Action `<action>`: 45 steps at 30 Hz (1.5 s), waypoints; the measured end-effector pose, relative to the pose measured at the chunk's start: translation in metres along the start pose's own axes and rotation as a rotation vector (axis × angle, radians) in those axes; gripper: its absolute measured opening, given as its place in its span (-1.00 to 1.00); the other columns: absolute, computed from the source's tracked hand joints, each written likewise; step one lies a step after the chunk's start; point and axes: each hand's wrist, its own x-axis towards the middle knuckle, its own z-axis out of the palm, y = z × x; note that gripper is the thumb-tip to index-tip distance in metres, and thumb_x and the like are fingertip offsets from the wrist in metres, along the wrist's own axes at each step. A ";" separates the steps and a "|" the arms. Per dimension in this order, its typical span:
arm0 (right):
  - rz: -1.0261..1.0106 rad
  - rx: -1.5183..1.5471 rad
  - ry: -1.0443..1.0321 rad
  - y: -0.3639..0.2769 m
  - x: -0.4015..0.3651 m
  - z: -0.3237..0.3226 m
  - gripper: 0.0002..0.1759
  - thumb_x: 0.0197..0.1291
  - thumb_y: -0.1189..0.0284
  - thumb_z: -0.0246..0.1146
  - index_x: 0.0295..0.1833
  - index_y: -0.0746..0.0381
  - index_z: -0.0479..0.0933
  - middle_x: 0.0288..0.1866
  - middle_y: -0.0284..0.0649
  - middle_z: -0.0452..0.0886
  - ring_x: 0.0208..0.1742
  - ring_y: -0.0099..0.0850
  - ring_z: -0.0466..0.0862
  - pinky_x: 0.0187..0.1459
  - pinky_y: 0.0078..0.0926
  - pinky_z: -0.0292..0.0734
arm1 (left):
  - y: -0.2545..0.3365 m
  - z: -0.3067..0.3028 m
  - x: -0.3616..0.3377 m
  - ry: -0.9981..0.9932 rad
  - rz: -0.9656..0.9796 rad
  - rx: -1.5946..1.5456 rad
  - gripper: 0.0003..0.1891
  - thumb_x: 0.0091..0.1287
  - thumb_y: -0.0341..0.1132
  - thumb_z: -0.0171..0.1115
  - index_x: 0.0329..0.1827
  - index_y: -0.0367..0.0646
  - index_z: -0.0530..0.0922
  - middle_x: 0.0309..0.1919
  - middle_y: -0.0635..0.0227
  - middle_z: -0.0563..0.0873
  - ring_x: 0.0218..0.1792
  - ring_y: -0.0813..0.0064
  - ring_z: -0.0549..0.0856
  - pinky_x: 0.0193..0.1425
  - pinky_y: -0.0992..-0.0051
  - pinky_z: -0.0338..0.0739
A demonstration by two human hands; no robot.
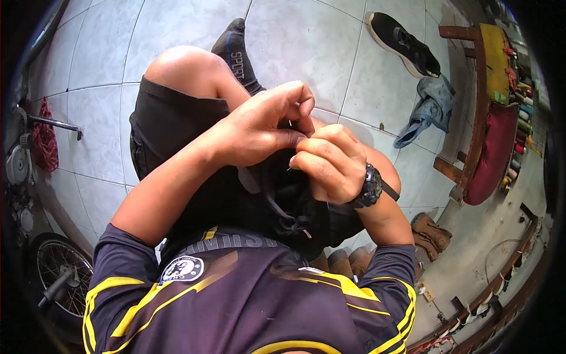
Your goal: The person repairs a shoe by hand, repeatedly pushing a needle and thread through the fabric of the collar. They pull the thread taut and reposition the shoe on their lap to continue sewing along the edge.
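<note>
Both hands meet over the lap with their fingertips pinched close together. My left hand (262, 127) has its index finger curled and its thumb pressed toward the right fingertips. My right hand (333, 162), with a black watch (371, 186) on its wrist, has its fingers folded inward. A thin pale sliver (290, 124) shows between the left fingers, and another thin bright tip (289, 169) shows by the right fingers. What they belong to is too small to tell. Beneath the hands lies black material (283, 197) with straps or cords, partly hidden.
On the tiled floor (295, 53) are a black shoe (404, 44) and a crumpled blue cloth (429, 109). A wooden bench with a red cushion (492, 156) and several thread spools (522, 127) stand at right. Brown boots (430, 236) are lower right, a spoked wheel (62, 271) lower left.
</note>
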 end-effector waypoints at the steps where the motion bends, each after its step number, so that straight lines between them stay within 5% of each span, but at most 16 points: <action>1: 0.000 0.011 -0.027 -0.006 -0.001 -0.001 -0.76 -0.13 0.56 0.32 -0.23 0.26 0.65 -0.25 -0.21 0.70 -0.25 -0.25 0.67 -0.21 -0.35 0.60 | -0.002 0.001 0.000 0.042 0.009 0.023 -0.67 0.40 -0.59 0.34 -0.06 -0.15 0.30 -0.17 0.36 0.67 -0.04 0.63 0.64 0.09 0.56 0.55; 2: -0.075 0.088 -0.179 -0.015 -0.011 -0.005 -0.72 -0.14 0.52 0.34 -0.19 0.22 0.66 -0.19 -0.24 0.70 -0.20 -0.27 0.67 -0.17 -0.37 0.63 | -0.005 0.003 -0.001 0.086 0.013 0.044 -0.67 0.40 -0.59 0.34 -0.08 -0.15 0.30 -0.19 0.37 0.67 -0.05 0.64 0.63 0.08 0.57 0.54; 4: -0.329 0.192 -0.002 -0.048 0.003 0.013 -0.70 -0.25 0.32 0.35 -0.32 0.23 0.62 -0.30 -0.29 0.65 -0.28 -0.34 0.67 -0.25 -0.43 0.64 | -0.008 -0.004 0.004 0.087 0.029 0.090 -0.67 0.42 -0.59 0.34 -0.11 -0.11 0.29 -0.21 0.40 0.66 -0.10 0.69 0.59 0.03 0.60 0.51; 10: 0.072 0.336 0.219 -0.050 0.008 -0.032 -0.74 0.04 0.54 0.47 -0.13 0.20 0.64 -0.18 -0.20 0.67 -0.17 -0.22 0.68 -0.13 -0.23 0.61 | -0.003 0.000 -0.003 0.075 -0.007 -0.017 -0.70 0.43 -0.60 0.33 -0.06 -0.14 0.33 -0.19 0.39 0.67 -0.08 0.68 0.60 0.07 0.60 0.51; 13: 0.207 0.752 0.518 -0.080 0.003 -0.045 -0.77 0.28 0.59 0.41 -0.03 0.20 0.52 -0.13 -0.16 0.57 -0.30 -0.15 0.74 -0.32 -0.32 0.72 | -0.001 0.006 -0.002 0.090 0.026 0.047 -0.70 0.43 -0.61 0.33 0.01 -0.17 0.37 -0.17 0.40 0.67 -0.05 0.68 0.61 0.08 0.58 0.51; 15: 0.188 0.839 0.530 -0.102 -0.010 -0.083 -0.80 0.35 0.55 0.38 -0.02 0.20 0.50 -0.07 -0.17 0.54 -0.38 -0.16 0.76 -0.47 -0.41 0.74 | -0.004 0.007 -0.006 0.124 0.084 0.066 -0.69 0.43 -0.59 0.33 0.06 -0.18 0.38 -0.16 0.41 0.66 -0.05 0.67 0.62 0.06 0.58 0.51; 17: 0.186 0.751 0.430 -0.127 -0.011 -0.133 -0.77 0.35 0.49 0.41 0.02 0.18 0.52 -0.02 -0.24 0.53 -0.42 -0.23 0.75 -0.55 -0.43 0.70 | 0.003 0.009 -0.010 0.133 0.076 0.190 -0.69 0.43 -0.58 0.33 0.06 -0.18 0.38 -0.16 0.41 0.66 -0.05 0.66 0.62 0.05 0.58 0.51; 23: 0.178 0.147 0.589 -0.251 -0.001 -0.242 -0.91 0.22 0.42 0.46 -0.21 -0.02 0.70 -0.30 -0.58 0.67 -0.58 -0.72 0.58 -0.51 -0.74 0.34 | 0.004 0.018 -0.013 0.167 0.136 0.398 -0.74 0.45 -0.57 0.31 0.04 -0.19 0.41 -0.15 0.36 0.69 -0.05 0.61 0.67 0.03 0.56 0.54; 27: 0.201 -0.212 0.413 -0.319 0.029 -0.300 -0.81 0.33 0.43 0.23 -0.12 -0.06 0.74 -0.12 -0.57 0.80 -0.51 -0.80 0.58 -0.38 -0.81 0.35 | -0.003 0.024 -0.012 0.214 0.271 0.328 -0.79 0.40 -0.56 0.33 0.01 -0.27 0.49 -0.20 0.23 0.83 -0.11 0.53 0.78 0.09 0.51 0.64; 32: 0.018 -0.478 0.212 -0.361 0.080 -0.324 -0.72 0.66 0.24 0.05 0.14 0.21 0.53 -0.10 -0.34 0.54 -0.48 -0.62 0.43 -0.45 -0.61 0.31 | -0.003 0.028 -0.014 0.246 0.266 0.311 -0.78 0.40 -0.56 0.34 0.00 -0.27 0.49 -0.22 0.24 0.83 -0.13 0.55 0.78 0.08 0.51 0.65; 34: -0.078 -0.726 0.282 -0.381 0.093 -0.345 -0.83 0.63 0.29 0.11 0.06 0.14 0.53 -0.18 -0.47 0.47 -0.61 -0.78 0.24 -0.58 -0.75 0.01 | -0.004 0.028 -0.014 0.248 0.262 0.308 -0.79 0.39 -0.56 0.34 0.00 -0.27 0.49 -0.23 0.23 0.83 -0.14 0.56 0.77 0.07 0.51 0.65; 38: -0.166 -0.994 0.337 -0.420 0.114 -0.388 -0.84 0.61 0.29 0.14 -0.04 0.12 0.52 -0.21 -0.48 0.47 -0.63 -0.74 0.23 -0.61 -0.71 0.04 | -0.004 0.027 -0.014 0.250 0.261 0.356 -0.77 0.39 -0.55 0.35 0.01 -0.28 0.49 -0.23 0.22 0.83 -0.16 0.56 0.77 0.05 0.52 0.65; 41: -0.142 -1.171 0.362 -0.451 0.129 -0.413 -0.74 0.59 0.28 0.16 -0.22 0.15 0.51 -0.59 -0.52 0.31 -0.70 -0.72 0.15 -0.64 -0.67 0.07 | -0.006 0.027 -0.015 0.251 0.264 0.370 -0.76 0.40 -0.53 0.36 0.03 -0.28 0.49 -0.22 0.21 0.84 -0.15 0.55 0.77 0.05 0.51 0.65; 45: -0.167 -1.375 0.315 -0.473 0.142 -0.433 -0.68 0.59 0.28 0.15 -0.30 0.16 0.50 -0.66 -0.54 0.21 -0.70 -0.71 0.17 -0.64 -0.65 0.10 | -0.004 0.028 -0.016 0.265 0.251 0.361 -0.75 0.40 -0.50 0.38 0.04 -0.28 0.49 -0.21 0.19 0.85 -0.13 0.53 0.78 0.08 0.51 0.64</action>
